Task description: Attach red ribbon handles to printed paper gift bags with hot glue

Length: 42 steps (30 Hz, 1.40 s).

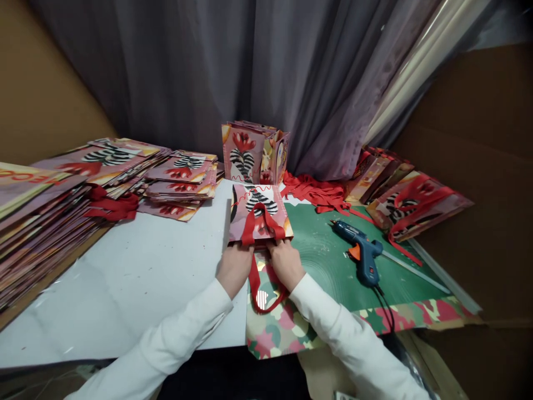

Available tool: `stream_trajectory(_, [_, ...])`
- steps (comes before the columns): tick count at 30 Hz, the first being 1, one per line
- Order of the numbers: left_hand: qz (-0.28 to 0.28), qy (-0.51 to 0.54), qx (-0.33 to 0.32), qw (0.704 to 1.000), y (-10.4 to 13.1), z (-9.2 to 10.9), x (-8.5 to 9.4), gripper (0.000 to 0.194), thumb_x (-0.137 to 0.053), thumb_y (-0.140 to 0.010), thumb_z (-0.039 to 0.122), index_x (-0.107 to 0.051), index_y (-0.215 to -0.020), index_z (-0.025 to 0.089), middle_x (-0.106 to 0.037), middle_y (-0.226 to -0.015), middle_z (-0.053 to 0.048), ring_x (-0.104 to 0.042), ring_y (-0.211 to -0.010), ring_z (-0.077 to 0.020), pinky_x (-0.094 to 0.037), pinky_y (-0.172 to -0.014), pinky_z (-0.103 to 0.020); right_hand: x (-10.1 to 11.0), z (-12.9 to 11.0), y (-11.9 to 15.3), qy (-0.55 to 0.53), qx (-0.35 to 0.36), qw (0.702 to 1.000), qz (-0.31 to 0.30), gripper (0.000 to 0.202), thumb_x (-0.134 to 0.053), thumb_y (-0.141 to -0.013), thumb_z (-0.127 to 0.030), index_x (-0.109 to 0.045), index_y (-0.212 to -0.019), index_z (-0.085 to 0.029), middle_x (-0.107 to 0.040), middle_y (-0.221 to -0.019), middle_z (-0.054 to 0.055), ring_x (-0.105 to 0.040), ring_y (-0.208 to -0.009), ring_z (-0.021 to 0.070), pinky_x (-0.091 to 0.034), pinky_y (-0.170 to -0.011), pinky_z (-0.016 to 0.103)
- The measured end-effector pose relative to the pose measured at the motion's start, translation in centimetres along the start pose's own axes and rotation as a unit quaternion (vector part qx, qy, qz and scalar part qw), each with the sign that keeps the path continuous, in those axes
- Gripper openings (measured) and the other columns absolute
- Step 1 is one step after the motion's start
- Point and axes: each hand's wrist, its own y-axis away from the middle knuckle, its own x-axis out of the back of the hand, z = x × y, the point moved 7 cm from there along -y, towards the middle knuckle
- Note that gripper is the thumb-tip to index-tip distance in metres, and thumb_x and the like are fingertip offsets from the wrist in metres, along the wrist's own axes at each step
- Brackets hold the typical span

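At the printed bag's (259, 214) open mouth, left hand (235, 268) and right hand (286, 263) reach inside, fingers hidden, their spread unclear.

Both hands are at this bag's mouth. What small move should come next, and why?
Probably a light inward press near the ends of the upper red handle: they meet the bag's rim right where the left hand and right hand reach in. The glue gun lies unheld.
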Motion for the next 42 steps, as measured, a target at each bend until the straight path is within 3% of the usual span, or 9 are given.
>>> stream_trajectory(10, [-0.010,0.005,-0.008,1.000,0.2,-0.9,0.0,0.034,-0.038,-0.090,0.005,-0.065,-0.110,0.008,-0.070,-0.098,-0.018,-0.068,-0.094,-0.0295,-0.053,-0.079,-0.040,-0.8,1.6,-0.1,-0.004,-0.004,1.000,-0.005,0.034,-0.040,-0.098,-0.010,-0.063,-0.122,-0.012,-0.064,-0.120,0.016,-0.053,-0.118,0.0235,-0.047,-0.099,0.031])
stream_trajectory(19, [0.011,0.006,-0.024,1.000,0.7,-1.3,0.0,0.037,-0.037,-0.088,0.001,-0.068,-0.107,0.009,-0.070,-0.097,-0.018,-0.067,-0.101,-0.0290,-0.053,-0.087,-0.039,-0.9,2.4,-0.2,-0.008,-0.005,1.000,-0.013,0.028,-0.042,-0.096,-0.008,-0.069,-0.101,-0.013,-0.067,-0.107,0.015,-0.059,-0.102,0.0218,-0.049,-0.089,0.029])
stream_trajectory(30, [0.025,0.003,-0.028,0.999,0.8,-1.5,-0.3,0.033,-0.042,-0.088,0.002,-0.071,-0.100,0.011,-0.071,-0.099,-0.016,-0.068,-0.097,-0.0282,-0.054,-0.085,-0.039,-0.5,2.6,-0.4,0.026,0.012,1.000,-0.013,0.030,-0.045,-0.093,-0.004,-0.071,-0.105,-0.013,-0.070,-0.109,0.016,-0.063,-0.107,0.0229,-0.053,-0.083,0.026])
stream_trajectory(34, [0.061,-0.008,-0.034,0.998,0.5,-1.2,0.3,0.033,-0.045,-0.088,0.001,-0.072,-0.102,0.014,-0.072,-0.102,-0.013,-0.068,-0.099,-0.0266,-0.054,-0.086,-0.037,-0.2,2.2,-0.2,0.049,0.032,0.998,0.008,0.030,-0.046,-0.090,-0.001,-0.072,-0.100,-0.011,-0.071,-0.103,0.016,-0.066,-0.099,0.0234,-0.054,-0.076,0.026])
stream_trajectory(37, [0.118,-0.019,-0.040,0.992,0.2,-1.1,1.3,0.031,-0.049,-0.088,0.003,-0.071,-0.105,0.016,-0.071,-0.103,-0.012,-0.066,-0.099,-0.0265,-0.053,-0.085,-0.038,0.3,2.0,-0.2,0.069,0.046,0.996,0.039,0.028,-0.047,-0.089,0.001,-0.071,-0.097,-0.012,-0.071,-0.098,0.014,-0.067,-0.091,0.0212,-0.053,-0.071,0.025])
stream_trajectory(42, [0.215,-0.039,-0.097,0.971,0.3,-1.7,3.5,0.022,-0.056,-0.087,0.005,-0.072,-0.095,0.016,-0.070,-0.094,-0.009,-0.063,-0.090,-0.0243,-0.051,-0.079,-0.035,1.6,2.6,-1.1,0.102,0.055,0.988,0.106,0.027,-0.050,-0.090,-0.003,-0.067,-0.110,-0.010,-0.068,-0.108,0.016,-0.062,-0.097,0.0258,-0.053,-0.082,0.035])
